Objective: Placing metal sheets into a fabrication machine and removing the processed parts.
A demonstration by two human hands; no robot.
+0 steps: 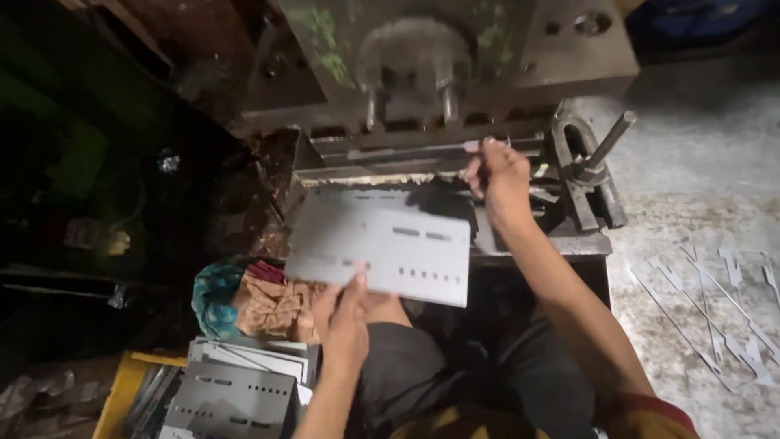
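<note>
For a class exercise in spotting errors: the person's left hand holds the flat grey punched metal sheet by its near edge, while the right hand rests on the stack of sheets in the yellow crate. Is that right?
Not quite. In the head view the right hand reaches up to the dark metal press, not the crate. The left hand does hold the flat grey punched metal sheet by its near edge.

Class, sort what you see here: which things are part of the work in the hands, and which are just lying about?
In use:
- punched grey metal sheet, held by the left hand
- press machine, with the right hand at its die slot
- stack of similar sheets

Lying about:
- crumpled cloth
- metal offcuts on the floor
- yellow crate
</note>
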